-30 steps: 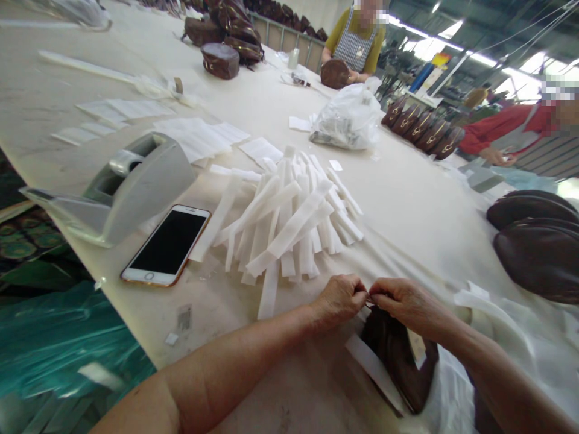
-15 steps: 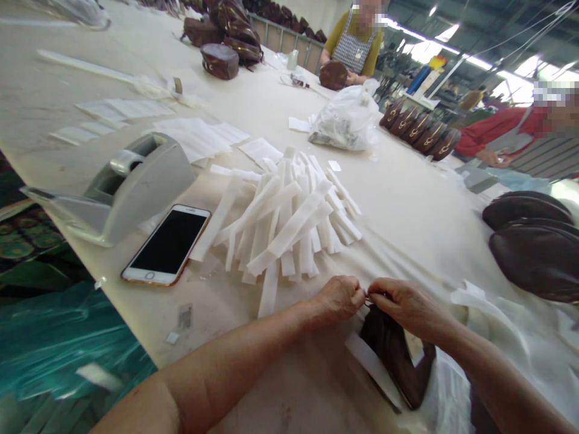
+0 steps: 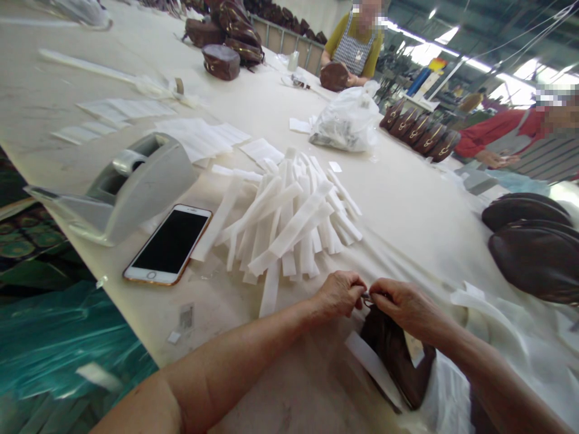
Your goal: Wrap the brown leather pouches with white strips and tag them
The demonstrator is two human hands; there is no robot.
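A small dark brown leather bag (image 3: 393, 352) lies tilted at the table's near side, with a pale tag or paper (image 3: 414, 348) on it. My left hand (image 3: 341, 293) is closed in a pinch on a small metal fitting (image 3: 367, 299) at the bag's upper end. From the other side, my right hand (image 3: 404, 304) pinches the same end of the bag, its wrist passing over the bag. The fingertips of both hands nearly meet; the fitting's exact shape is too small to make out. A white strip (image 3: 373, 367) lies along the bag's left side.
A pile of white strips (image 3: 289, 217) lies ahead, beside a phone (image 3: 169, 244) and a grey tape dispenser (image 3: 131, 181). Brown round bags (image 3: 538, 259) sit at right, near white wrapping (image 3: 488, 325). A filled plastic bag (image 3: 346, 120) stands farther back. Two people work across the table.
My left hand has shifted slightly, its fingers lifting and opening a little around the metal fitting. My right hand and the bag stay almost still.
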